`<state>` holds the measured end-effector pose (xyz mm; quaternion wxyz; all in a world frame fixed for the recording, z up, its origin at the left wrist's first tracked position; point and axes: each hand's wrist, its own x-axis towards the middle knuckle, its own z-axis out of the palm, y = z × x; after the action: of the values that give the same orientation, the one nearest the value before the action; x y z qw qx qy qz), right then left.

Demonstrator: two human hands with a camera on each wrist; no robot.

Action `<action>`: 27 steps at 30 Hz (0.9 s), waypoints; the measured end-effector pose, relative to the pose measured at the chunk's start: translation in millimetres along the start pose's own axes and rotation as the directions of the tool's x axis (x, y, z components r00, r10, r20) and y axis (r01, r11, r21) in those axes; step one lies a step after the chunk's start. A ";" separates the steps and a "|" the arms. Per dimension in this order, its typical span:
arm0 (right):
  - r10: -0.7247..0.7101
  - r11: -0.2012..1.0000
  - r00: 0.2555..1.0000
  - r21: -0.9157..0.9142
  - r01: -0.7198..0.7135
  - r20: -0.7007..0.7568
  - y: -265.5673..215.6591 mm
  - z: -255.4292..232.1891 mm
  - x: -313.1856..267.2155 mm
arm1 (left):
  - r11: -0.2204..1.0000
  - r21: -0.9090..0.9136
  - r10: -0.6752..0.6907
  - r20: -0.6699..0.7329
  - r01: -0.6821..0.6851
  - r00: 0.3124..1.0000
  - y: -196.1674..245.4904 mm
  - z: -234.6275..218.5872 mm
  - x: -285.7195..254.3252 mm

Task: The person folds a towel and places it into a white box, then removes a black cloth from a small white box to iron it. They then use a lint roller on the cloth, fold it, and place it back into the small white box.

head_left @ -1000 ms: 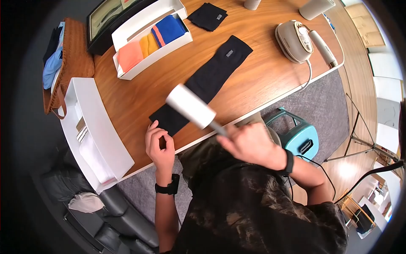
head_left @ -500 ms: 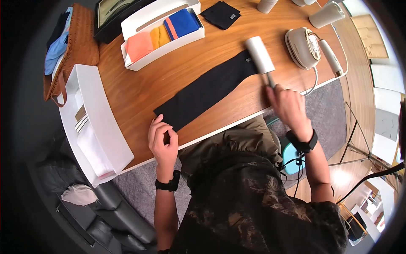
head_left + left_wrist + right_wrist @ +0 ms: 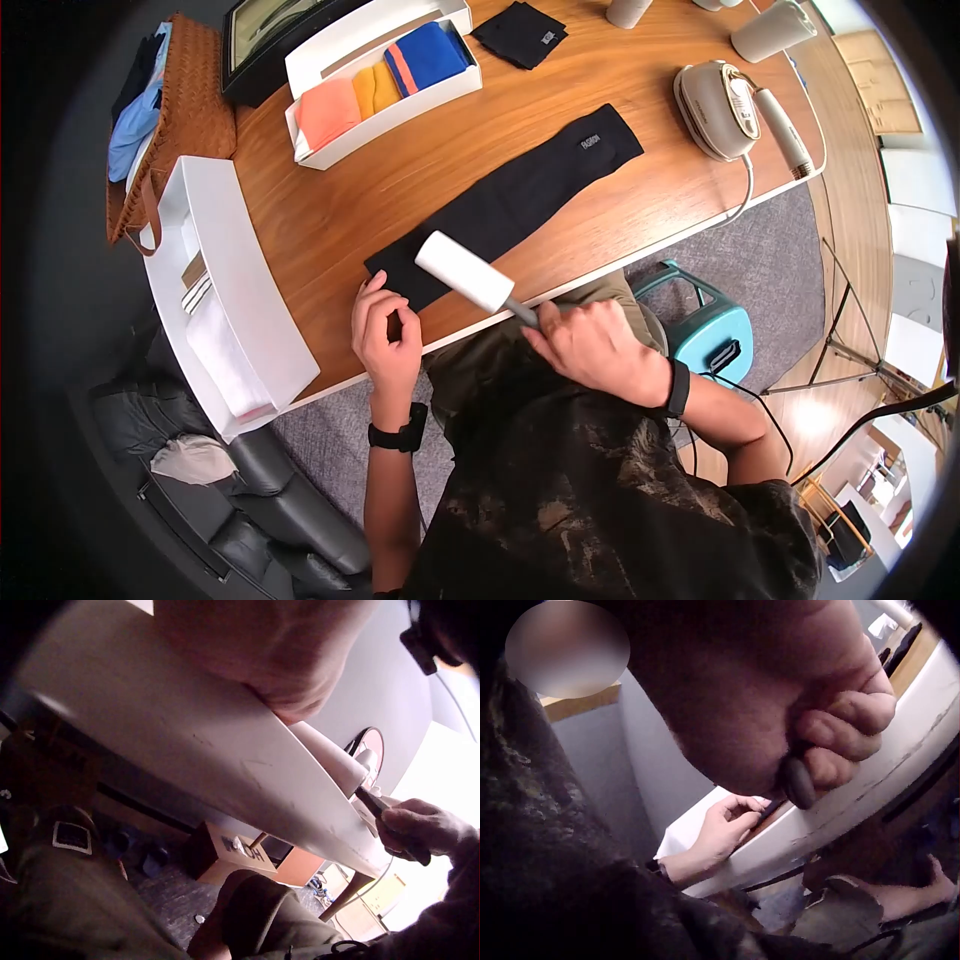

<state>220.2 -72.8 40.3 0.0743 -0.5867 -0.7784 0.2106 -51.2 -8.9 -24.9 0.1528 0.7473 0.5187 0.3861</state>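
A long black arm sleeve (image 3: 500, 200) with pale lettering near its far end lies flat and slanting across the wooden table. At its near end, my left hand (image 3: 385, 335) holds the edge with bent fingers, fingertips on the cloth. My right hand (image 3: 600, 345) grips the grey handle of a lint roller (image 3: 465, 272). The roller's white cylinder lies over the near part of the sleeve, close to the left fingers. In the right wrist view, the right hand's fingers (image 3: 840, 739) are curled round the handle, whose end (image 3: 800, 784) pokes out below.
A white box of folded coloured cloths (image 3: 375, 95) stands at the back left, beside a folded black cloth (image 3: 520, 35). An open white box (image 3: 245, 300) sits on the left edge by a woven basket (image 3: 190, 110). A garment steamer (image 3: 715, 110) with its cord stands at right.
The roller went from the sleeve's near part to its far lettered end, then back to the near end. My left hand stays at the near edge.
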 end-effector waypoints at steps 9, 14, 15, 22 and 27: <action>0.343 0.864 0.928 -0.339 -0.372 -0.143 86.2 -34.5 -8.8 | 0.998 0.062 -0.007 0.045 0.004 0.999 9.9 -1.3 4.8; 0.371 0.844 0.888 -0.300 -0.445 -0.273 102.0 -59.1 -16.7 | 0.994 0.104 0.013 0.085 -0.022 0.996 9.4 -2.7 5.3; 0.370 0.844 0.889 -0.301 -0.443 -0.271 94.2 -60.0 -16.9 | 0.994 0.104 0.011 0.084 -0.020 0.996 10.2 -3.0 4.5; 0.033 0.998 0.998 0.060 -0.030 -0.056 -9.1 -16.1 -14.1 | 0.991 0.087 0.087 0.135 -0.100 0.987 21.4 4.7 -12.5; 0.088 0.995 0.995 -0.053 -0.086 0.040 -0.2 0.2 -17.3 | 0.989 0.125 0.057 0.134 -0.073 0.989 25.7 4.4 -14.2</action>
<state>225.2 -89.2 42.5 0.0336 -0.6172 -0.7586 0.2060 -33.4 -31.4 -17.6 0.1248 0.7957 0.5069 0.3071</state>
